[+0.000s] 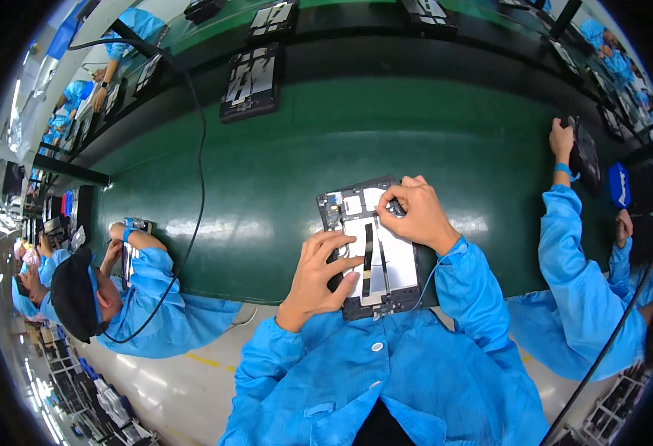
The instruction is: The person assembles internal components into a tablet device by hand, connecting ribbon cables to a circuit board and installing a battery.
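An opened tablet [403,256], with silver-white panels and dark ribbon cables in a black frame, lies at the table's near edge in front of me. My left hand [317,273] rests over its left side with fingers spread, the index fingertip touching near a black ribbon cable [368,256]. At the tablet's upper right, my right hand [414,212] is closed in a pinch. Whatever sits between that thumb and forefinger is too small to make out. A thin blue cord [428,282] runs from my right cuff past the tablet's right edge.
On the green table [326,141], another opened tablet [252,82] lies far left, near a dark raised shelf [356,56] bearing more. A black cable [201,149] hangs at left. Co-workers sit either side; the right one's hand [561,141] touches a dark device [585,152].
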### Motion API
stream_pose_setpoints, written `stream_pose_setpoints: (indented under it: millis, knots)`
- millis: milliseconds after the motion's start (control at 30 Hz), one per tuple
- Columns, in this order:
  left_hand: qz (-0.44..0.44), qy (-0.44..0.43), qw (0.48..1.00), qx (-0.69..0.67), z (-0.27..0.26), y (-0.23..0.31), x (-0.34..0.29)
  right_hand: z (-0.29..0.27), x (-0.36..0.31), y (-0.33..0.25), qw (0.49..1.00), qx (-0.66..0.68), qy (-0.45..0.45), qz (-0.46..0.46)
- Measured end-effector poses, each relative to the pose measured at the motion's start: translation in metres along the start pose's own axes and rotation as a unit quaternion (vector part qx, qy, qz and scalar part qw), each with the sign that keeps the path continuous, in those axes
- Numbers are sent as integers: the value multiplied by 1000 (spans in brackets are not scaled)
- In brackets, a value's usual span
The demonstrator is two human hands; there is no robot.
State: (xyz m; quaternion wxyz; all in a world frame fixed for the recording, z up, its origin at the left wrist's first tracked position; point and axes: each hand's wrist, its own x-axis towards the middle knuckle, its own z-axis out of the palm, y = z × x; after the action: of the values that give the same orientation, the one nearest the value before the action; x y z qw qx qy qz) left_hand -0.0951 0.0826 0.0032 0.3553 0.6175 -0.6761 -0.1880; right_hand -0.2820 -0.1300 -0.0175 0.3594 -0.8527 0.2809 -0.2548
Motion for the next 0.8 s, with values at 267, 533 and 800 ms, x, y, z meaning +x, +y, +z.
stream_pose_setpoints:
  millis: [267, 533, 800]
  knots:
    - [-11, 0, 999, -40, 3, -1, -1, 0, 0, 2, 1000, 3, 5, -14]
    - [-26, 21, 997, -71, 8, 1, -3, -7, -3, 4, 999, 25, -44, -8]
    - [-21, 68, 996, 57, 23, 8, 3, -9, -2, 2, 998, 31, -62, 0]
